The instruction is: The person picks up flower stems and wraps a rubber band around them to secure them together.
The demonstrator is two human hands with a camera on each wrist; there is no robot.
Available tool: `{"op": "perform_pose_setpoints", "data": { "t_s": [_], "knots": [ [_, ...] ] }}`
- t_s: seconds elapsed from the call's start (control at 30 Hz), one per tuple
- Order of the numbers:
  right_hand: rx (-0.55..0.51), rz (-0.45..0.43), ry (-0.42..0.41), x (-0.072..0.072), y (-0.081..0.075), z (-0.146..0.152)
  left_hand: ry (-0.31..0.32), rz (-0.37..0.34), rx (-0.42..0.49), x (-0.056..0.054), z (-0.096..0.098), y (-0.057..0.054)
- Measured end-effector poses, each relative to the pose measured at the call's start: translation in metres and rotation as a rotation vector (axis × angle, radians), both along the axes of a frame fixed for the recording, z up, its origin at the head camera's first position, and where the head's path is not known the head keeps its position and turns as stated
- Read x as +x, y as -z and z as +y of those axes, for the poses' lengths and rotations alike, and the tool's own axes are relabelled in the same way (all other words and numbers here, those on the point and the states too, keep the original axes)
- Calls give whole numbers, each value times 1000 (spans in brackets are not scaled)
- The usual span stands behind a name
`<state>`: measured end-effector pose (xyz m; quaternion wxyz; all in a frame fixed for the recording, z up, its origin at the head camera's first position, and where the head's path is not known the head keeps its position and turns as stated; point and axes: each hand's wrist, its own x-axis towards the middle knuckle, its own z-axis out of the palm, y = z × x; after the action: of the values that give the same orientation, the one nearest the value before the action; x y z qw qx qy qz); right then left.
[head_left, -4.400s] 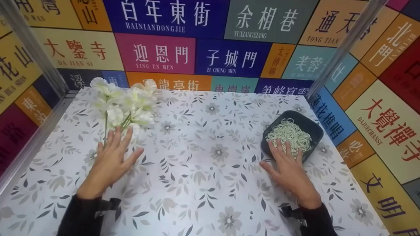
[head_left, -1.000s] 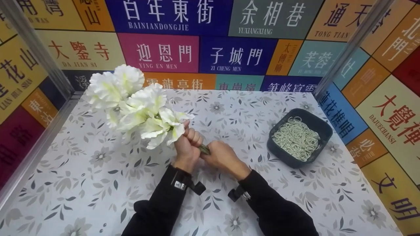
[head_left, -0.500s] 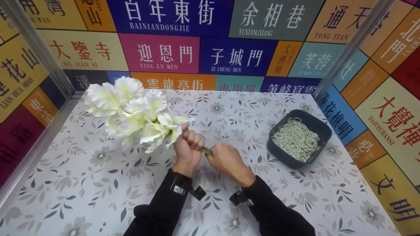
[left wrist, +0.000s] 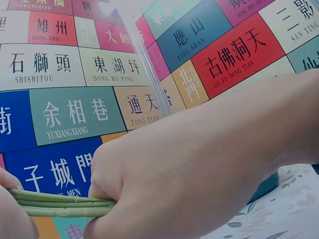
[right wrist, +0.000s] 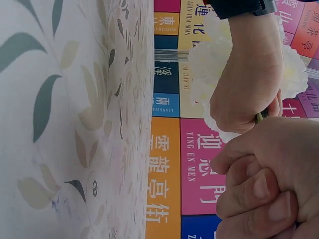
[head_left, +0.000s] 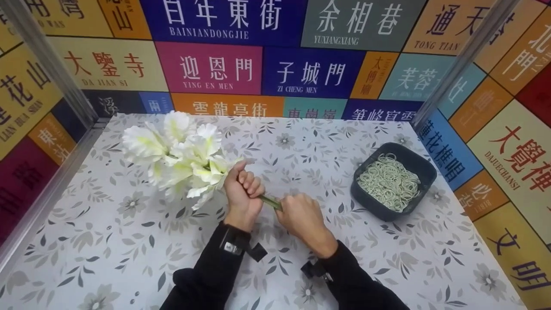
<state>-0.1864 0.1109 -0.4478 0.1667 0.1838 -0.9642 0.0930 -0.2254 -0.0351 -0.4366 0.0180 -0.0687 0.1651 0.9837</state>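
A bunch of white artificial flowers (head_left: 185, 150) with yellow-green centres leans to the upper left in the head view. My left hand (head_left: 243, 191) grips its stems close below the blooms. My right hand (head_left: 303, 219) grips the lower stem ends, a short way to the right. Between the two fists a stretch of green stems (head_left: 271, 201) shows; in the left wrist view several stems (left wrist: 65, 204) lie side by side there. The right wrist view has the right hand (right wrist: 269, 184) with curled fingers in front of the left hand (right wrist: 249, 79). The stem tips are hidden inside the right fist.
A dark square bowl (head_left: 426, 172) filled with pale green rubber bands (head_left: 389, 183) stands on the right of the table. A leaf-patterned cloth (head_left: 142, 267) covers the table. Colourful sign panels (head_left: 206, 69) line the back and sides, with metal posts (head_left: 465, 56) at the corners.
Earlier both hands lay spread, the left by the flowers, the right at the bowl. Now both grip the stems. Over the last second the blooms dropped lower and the fists drew slightly apart.
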Motion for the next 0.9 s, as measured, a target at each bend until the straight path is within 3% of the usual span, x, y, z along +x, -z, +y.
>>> {"op": "perform_pose_setpoints", "data": {
  "t_s": [0.23,0.6,0.9],
  "knots": [
    [32,17,-10,5,-2,-2,29,32,27,0,-4,1],
    [-10,-47,-31,5,-6,-4,39,65,62,1,-5,0],
    [-13,-37,-50,6,-6,-3,36,94,59,2,-5,0]
  ]
}}
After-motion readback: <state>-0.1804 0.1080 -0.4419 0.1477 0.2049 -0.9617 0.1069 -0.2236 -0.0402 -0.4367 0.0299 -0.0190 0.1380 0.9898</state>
